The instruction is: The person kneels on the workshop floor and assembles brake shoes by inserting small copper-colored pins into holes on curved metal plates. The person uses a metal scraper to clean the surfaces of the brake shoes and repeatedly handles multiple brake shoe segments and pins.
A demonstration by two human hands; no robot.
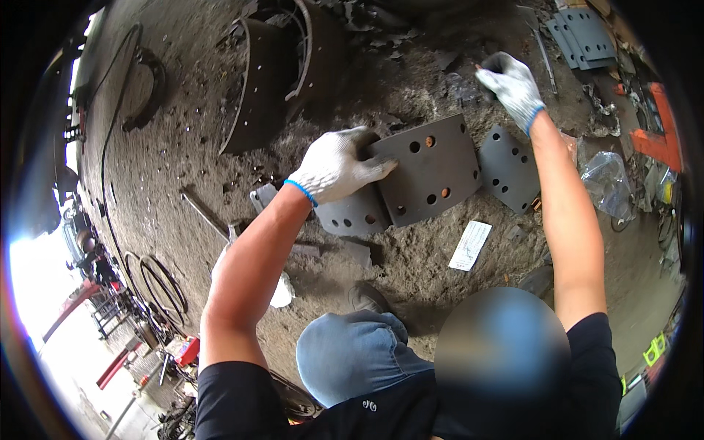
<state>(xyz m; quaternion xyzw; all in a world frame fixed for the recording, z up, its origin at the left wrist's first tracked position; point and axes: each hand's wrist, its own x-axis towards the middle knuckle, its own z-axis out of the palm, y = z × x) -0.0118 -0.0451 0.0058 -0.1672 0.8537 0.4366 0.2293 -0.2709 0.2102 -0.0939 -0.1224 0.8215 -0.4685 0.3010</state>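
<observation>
My left hand point(341, 163), in a white knit glove with a blue cuff, is closed round the left edge of a dark grey curved brake lining point(429, 169). Its thumb lies over the face. Several round holes pierce this lining, and copper-coloured pieces show in some of them. Under its left side sits another drilled brake lining point(352, 214). A third loose lining point(510, 169) lies to the right. My right hand point(510, 82), gloved alike, is held beyond it with the fingers pinched together. A small reddish tip shows at the fingers; what it is I cannot make out.
Two curved metal brake shoes point(257, 81) stand at the far left. A stack of grey linings point(583, 37) lies far right, near a thin metal rod point(544, 55). A white paper slip point(470, 246), clear plastic bag point(607, 183), orange metal frame point(660, 132) and hammer-like tool point(205, 213) surround me.
</observation>
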